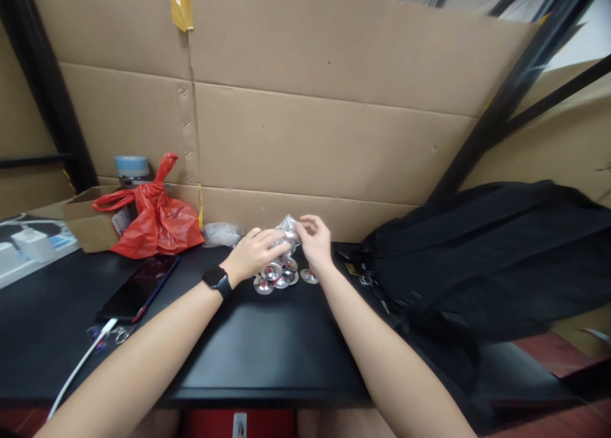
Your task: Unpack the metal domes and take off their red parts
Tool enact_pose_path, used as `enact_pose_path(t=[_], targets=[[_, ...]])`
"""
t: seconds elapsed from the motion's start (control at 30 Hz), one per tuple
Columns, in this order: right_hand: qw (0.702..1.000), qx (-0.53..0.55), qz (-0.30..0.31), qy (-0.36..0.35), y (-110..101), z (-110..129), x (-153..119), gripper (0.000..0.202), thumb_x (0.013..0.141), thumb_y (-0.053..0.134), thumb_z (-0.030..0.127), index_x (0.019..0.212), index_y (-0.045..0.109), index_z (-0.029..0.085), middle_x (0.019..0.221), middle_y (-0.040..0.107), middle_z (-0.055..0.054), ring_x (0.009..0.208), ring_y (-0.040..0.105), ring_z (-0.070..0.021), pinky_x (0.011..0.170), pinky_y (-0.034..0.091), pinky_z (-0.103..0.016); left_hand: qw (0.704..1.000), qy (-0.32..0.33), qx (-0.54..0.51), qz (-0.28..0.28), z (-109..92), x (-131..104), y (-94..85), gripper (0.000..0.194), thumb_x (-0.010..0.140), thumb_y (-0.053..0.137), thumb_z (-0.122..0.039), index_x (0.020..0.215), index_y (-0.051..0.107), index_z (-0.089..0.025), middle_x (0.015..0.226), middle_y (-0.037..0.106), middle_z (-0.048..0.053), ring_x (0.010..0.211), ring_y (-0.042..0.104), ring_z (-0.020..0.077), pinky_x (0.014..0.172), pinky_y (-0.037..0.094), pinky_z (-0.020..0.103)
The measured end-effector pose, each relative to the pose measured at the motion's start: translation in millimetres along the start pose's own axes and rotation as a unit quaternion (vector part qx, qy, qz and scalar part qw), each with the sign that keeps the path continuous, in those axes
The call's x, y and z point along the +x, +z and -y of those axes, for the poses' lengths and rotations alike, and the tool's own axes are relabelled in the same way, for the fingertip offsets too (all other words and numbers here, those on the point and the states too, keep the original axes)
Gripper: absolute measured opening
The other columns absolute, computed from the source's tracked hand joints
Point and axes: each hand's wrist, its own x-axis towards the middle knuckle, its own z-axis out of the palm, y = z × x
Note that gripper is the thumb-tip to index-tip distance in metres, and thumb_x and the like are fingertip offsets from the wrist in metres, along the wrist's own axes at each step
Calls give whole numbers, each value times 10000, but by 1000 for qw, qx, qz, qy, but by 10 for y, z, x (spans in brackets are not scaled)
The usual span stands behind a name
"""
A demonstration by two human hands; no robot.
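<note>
Between my hands is a crinkled clear plastic bag (288, 224) with shiny contents. My left hand (258, 252), wearing a black watch, curls its fingers over the bag's left side. On the right, my right hand (315, 240) pinches the bag's edge between thumb and fingers. Just below lie several small shiny domed metal discs (272, 272) with red centres, resembling finger cymbals, bunched on the black table. One separate disc (309, 276) sits beneath my right wrist. My fingers partly hide the bag.
A black backpack (477, 253) takes up the table's right side. On the left are a red plastic bag (160, 221), a small cardboard box (88, 218), a charging phone (140, 288) and a power strip (41, 253). A cardboard wall (305, 145) stands behind.
</note>
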Motion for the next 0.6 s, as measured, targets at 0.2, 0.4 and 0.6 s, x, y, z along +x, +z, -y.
enact_pose_path(t=[0.2,0.4,0.6], targets=[[973,-148,178,11,9,-200,-29,390,954,424,536,1111,608,231,1071,710,-74,1001,663,-231,915,494,-382,998,-34,21,52,15,16,16,176,955,473,-156,937,646,-181,902,670,89,832,612,210,748,407,351],[890,-330,303,84,-116,-441,2,514,989,317,596,1341,572,321,1496,486,-51,1419,375,-320,1149,195,-593,954,-251,70,150,398,-262,-5,203,872,474,-112,908,665,-169,935,697,141,871,662,272,783,404,396],[873,-374,307,60,-138,-440,50,485,995,308,586,1293,611,353,1417,571,-48,1340,463,-334,1098,260,-608,910,-363,63,192,614,-507,80,376,896,509,-435,1155,601,-179,1004,723,142,918,672,305,787,419,376]])
